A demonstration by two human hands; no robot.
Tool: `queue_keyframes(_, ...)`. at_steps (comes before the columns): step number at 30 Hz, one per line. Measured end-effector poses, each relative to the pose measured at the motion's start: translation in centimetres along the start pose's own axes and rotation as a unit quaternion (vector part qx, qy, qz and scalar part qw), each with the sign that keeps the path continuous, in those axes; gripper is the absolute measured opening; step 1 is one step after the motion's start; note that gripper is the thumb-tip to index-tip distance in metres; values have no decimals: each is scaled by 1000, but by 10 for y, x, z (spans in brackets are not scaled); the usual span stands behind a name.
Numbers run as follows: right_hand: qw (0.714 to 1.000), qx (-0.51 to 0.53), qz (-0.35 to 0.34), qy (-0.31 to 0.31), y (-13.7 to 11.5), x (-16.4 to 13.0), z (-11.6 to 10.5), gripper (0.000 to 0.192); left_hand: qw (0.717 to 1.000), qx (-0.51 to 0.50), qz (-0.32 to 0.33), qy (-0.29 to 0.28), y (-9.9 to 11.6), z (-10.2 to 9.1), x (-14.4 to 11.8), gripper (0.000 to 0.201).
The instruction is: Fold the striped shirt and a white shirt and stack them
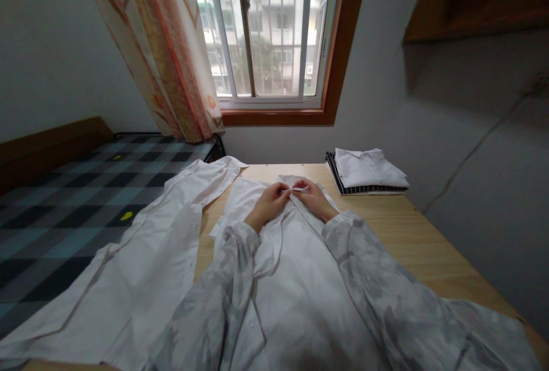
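A white shirt point(304, 279) lies spread on the wooden table in front of me, its collar end toward the window. Near the collar, my left hand point(273, 200) pinches the shirt's front edge with thumb and fingertips. My right hand point(312, 198) grips the cloth just beside it, and the fingertips of both hands almost meet. Any button between them is too small or hidden to make out. Both forearms, in grey patterned sleeves, rest over the shirt's sides. To the left, a second white shirt point(150, 268) lies spread out, partly over the table's left edge.
Folded clothes point(369, 171), white on top of black striped, sit at the far right of the table point(412, 239). A bed with a checked cover point(86, 211) adjoins on the left. Beyond are a curtain point(171, 45) and window point(278, 34); a wooden shelf point(476, 5) hangs upper right.
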State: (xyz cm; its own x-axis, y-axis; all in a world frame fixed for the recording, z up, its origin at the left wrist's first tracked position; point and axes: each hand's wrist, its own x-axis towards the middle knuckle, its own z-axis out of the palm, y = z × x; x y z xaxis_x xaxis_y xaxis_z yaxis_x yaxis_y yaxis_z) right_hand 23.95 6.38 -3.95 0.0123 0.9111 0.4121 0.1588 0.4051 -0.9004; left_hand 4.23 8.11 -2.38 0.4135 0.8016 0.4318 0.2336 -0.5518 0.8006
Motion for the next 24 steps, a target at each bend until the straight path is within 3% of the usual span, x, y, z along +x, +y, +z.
queue_keyframes(16, 994, -97, -47, 26, -8, -7, 3, 19, 999, 35, -16, -12, 6, 0, -2, 22)
queue_keyframes(24, 979, -164, -113, 34, -12, -7, 5, 10, 1000, -3, -28, 13, 2, 1, -1, 21)
